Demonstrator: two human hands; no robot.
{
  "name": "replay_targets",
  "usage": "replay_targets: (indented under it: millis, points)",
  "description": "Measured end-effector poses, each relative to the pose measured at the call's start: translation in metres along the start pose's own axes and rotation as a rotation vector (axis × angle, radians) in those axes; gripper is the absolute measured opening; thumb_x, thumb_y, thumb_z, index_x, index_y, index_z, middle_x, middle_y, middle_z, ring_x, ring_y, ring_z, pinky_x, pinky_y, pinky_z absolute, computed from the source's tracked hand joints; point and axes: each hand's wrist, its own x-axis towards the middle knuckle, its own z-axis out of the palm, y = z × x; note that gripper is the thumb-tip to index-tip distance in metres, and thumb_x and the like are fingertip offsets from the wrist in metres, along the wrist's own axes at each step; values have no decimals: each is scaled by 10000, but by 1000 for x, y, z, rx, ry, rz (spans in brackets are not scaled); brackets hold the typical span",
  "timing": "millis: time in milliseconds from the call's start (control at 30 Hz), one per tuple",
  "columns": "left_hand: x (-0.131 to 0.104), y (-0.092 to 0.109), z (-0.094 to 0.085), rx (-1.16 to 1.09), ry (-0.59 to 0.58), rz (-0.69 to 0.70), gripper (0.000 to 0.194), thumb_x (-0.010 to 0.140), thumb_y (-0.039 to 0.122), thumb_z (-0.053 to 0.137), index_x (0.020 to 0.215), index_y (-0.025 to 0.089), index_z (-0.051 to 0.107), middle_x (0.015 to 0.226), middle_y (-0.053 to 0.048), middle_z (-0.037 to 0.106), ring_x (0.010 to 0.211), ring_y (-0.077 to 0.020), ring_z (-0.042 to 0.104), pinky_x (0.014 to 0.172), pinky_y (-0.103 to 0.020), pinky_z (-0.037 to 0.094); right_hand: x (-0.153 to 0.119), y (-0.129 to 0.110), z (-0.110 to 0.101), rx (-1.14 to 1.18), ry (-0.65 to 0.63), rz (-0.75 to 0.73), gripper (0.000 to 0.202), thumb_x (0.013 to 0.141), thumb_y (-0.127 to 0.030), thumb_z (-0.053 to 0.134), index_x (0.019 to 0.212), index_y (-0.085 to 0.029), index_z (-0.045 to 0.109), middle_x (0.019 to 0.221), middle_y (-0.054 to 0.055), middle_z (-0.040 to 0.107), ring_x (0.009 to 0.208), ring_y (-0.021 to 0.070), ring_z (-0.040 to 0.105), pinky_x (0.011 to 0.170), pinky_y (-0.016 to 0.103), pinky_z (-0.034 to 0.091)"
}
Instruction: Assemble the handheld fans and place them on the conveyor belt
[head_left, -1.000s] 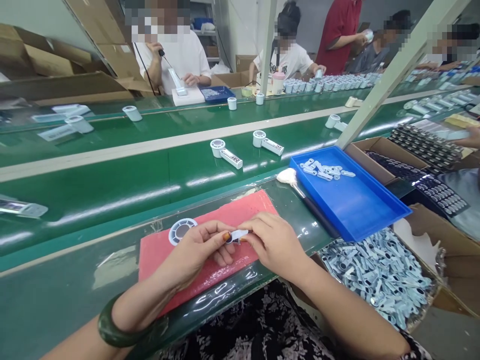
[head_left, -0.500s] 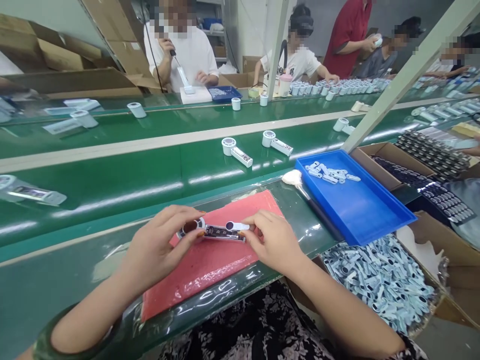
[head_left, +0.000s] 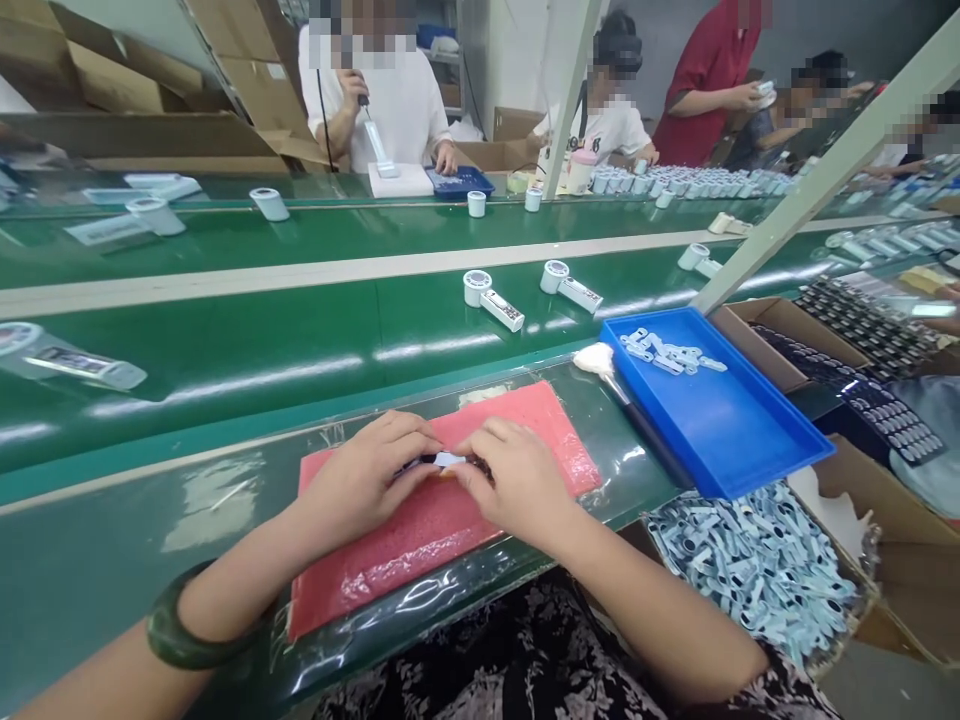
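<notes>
Over the red mat point(head_left: 390, 560), my left hand point(head_left: 360, 475) and my right hand point(head_left: 521, 480) meet fingertip to fingertip around a handheld fan body. Only a short pale-blue strip, the small cover piece point(head_left: 450, 460), shows between them. The fan's round head and most of its handle are hidden under my fingers. My left hand is closed around the head side. With its thumb and fingers, my right hand grips the handle side, at the cover piece.
Fan bodies point(head_left: 501, 308) lie on the green conveyor point(head_left: 300, 350) ahead. A blue tray point(head_left: 720, 430) with small pale parts and a white-tipped brush point(head_left: 596, 360) are to the right. Below is a box of pale-blue pieces point(head_left: 757, 570). A slanted post point(head_left: 817, 170) rises at right; co-workers sit opposite.
My right hand has moved left, bringing the cover piece onto the fan handle. Both hands now close together over the fan, hiding most of it. The view has shifted slightly.
</notes>
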Motion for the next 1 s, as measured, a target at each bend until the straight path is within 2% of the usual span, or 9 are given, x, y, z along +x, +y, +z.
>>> replay_targets:
  millis: [133, 167, 233, 333, 433, 500, 700, 867, 1000]
  points:
    - [-1, 3, -1, 9, -4, 5, 242, 977, 361, 516, 996, 230, 719, 1035, -84, 687, 993, -240, 605, 851, -375, 506, 2, 8, 1, 266, -62, 80, 71, 950, -265, 652, 912, -204, 650, 965, 19, 655, 919, 165, 611, 790, 310, 489]
    - [-2, 6, -3, 15, -11, 21, 233, 974, 363, 524, 981, 228, 714, 1029, -82, 690, 1006, -244, 607, 855, -376, 506, 1, 10, 2, 320, -92, 94, 56, 940, -260, 661, 951, -207, 646, 1000, 23, 665, 933, 166, 620, 802, 313, 500]
    - [-7, 12, -4, 36, -39, 42, 209, 959, 376, 559, 950, 221, 699, 1054, -83, 698, 1063, -262, 611, 890, -393, 504, -4, 9, 3, 353, -146, 95, 190, 913, -263, 688, 1091, -217, 637, 1103, 41, 680, 1009, 188, 631, 879, 351, 509]
    - [-20, 21, 2, 89, -73, 32, 224, 944, 400, 588, 1042, 221, 680, 1132, -86, 711, 1132, -296, 616, 953, -440, 493, -16, 4, 7, 248, -189, 33, 406, 885, -272, 718, 1270, -223, 596, 1205, 70, 674, 1135, 237, 602, 1009, 423, 466]
    - [-32, 23, 13, 184, -47, 15, 295, 976, 365, 518, 1185, 199, 646, 1190, -105, 709, 1170, -323, 616, 1038, -527, 449, -24, 0, 15, 104, -174, -31, 368, 934, -268, 645, 1292, -196, 594, 1194, 86, 676, 1117, 249, 591, 1002, 437, 458]
    - [-34, 23, 17, 260, -25, 27, 303, 997, 334, 463, 1190, 184, 642, 1212, -113, 703, 1180, -332, 618, 1070, -586, 416, -24, 1, 18, 32, -163, -70, 326, 975, -277, 580, 1281, -166, 594, 1187, 101, 677, 1095, 254, 588, 973, 434, 463]
    - [-29, 21, 11, 351, -84, 157, 280, 1002, 334, 490, 1215, 193, 606, 1213, -75, 700, 1170, -267, 627, 1028, -485, 491, -21, 6, 16, -6, -206, -143, 349, 1003, -321, 541, 1304, -146, 562, 1185, 105, 672, 1075, 258, 577, 957, 417, 461]
    - [-30, 23, 13, 488, -32, 171, 269, 1016, 242, 404, 1175, 165, 608, 1182, -85, 707, 1124, -255, 648, 1075, -506, 438, -19, 4, 20, -82, -204, -181, 338, 1000, -287, 487, 1276, -110, 566, 1160, 136, 671, 1009, 288, 570, 908, 453, 471]
    - [-28, 26, 9, 526, -79, 201, 280, 1012, 340, 454, 1218, 212, 594, 1192, -54, 707, 1145, -282, 632, 1119, -555, 352, -18, 3, 13, 23, -212, -133, 350, 981, -315, 542, 1279, -135, 580, 1151, 107, 687, 1034, 267, 598, 934, 421, 486]
